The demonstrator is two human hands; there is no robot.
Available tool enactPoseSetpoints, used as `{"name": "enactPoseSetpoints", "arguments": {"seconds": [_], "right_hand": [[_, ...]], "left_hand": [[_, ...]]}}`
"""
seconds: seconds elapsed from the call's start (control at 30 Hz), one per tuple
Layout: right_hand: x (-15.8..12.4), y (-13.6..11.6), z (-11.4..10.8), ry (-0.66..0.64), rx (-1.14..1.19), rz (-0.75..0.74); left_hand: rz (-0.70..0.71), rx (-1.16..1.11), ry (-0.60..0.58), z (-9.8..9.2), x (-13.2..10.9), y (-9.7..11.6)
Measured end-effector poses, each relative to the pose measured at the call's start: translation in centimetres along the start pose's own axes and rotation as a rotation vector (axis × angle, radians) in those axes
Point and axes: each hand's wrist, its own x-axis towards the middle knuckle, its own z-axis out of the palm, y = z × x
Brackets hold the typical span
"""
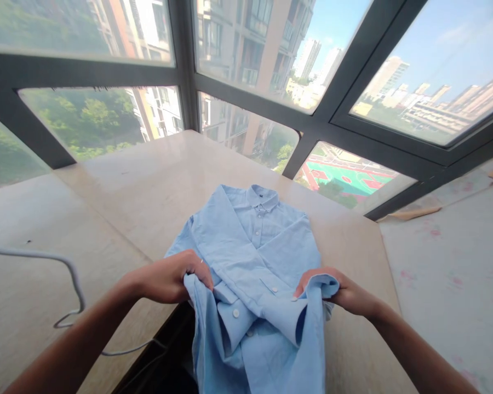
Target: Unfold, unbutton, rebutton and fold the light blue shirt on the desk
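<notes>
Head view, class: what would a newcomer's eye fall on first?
Probably the pale blue cloth shirt in the centre, sleeves crossed over its front, its lower part gripped by the bare left hand and bare right hand. Next come the grey-framed glass windows behind, with a green-and-red sports court outside, right of centre.

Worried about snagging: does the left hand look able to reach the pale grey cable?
Probably not yet: the left hand grips the light-blue cloth shirt. If it lets go, nothing visible blocks the pale grey cable.
</notes>
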Motion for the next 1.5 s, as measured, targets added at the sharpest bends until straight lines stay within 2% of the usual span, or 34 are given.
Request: {"name": "enactPoseSetpoints", "arguments": {"seconds": [0.2,0.33,0.47,0.63,0.77,0.9,1.07,1.17,1.23,1.3,1.4,1.5], "right_hand": [[-1.0,-1.2,2.3,-0.119,0.094,0.014],[-1.1,-1.3,2.4,-0.120,0.157,0.014],[0.1,0.1,0.6,-0.051,0.217,0.063],[2.1,3.4,-2.4,0.103,0.378,0.221],[4.1,5.3,-4.6,0.179,0.594,0.310],[6.9,6.9,-6.9,0.264,0.655,0.343],[10.5,10.3,-9.7,0.304,0.707,0.424],[11.8,13.0,-10.2,0.374,0.701,0.514],[11.8,14.7,-10.0,0.454,0.668,0.583],[11.0,16.1,-9.8,0.524,0.642,0.621],[8.8,17.2,-9.8,0.617,0.643,0.580],[6.9,17.5,-10.1,0.741,0.606,0.523]], "left_hand": [[-0.020,0.002,0.031,0.3,-3.3,1.6],[-0.050,-0.051,0.066,-0.3,-4.5,2.6],[-0.094,-0.159,0.099,-1.2,-2.8,2.4],[-0.205,-0.206,0.089,-3.7,1.7,1.1],[-0.276,-0.199,0.122,-6.6,5.5,-0.9],[-0.392,-0.275,0.210,-9.2,8.9,-3.9],[-0.580,-0.404,0.207,-11.8,12.8,-9.1],[-0.794,-0.349,0.207,-12.6,14.7,-12.9],[-0.907,-0.303,0.204,-13.1,15.2,-15.0],[-0.946,-0.307,0.189,-13.7,15.1,-16.5],[-0.931,-0.350,0.212,-15.3,14.1,-17.2],[-0.854,-0.357,0.294,-16.8,13.1,-17.3]]}}
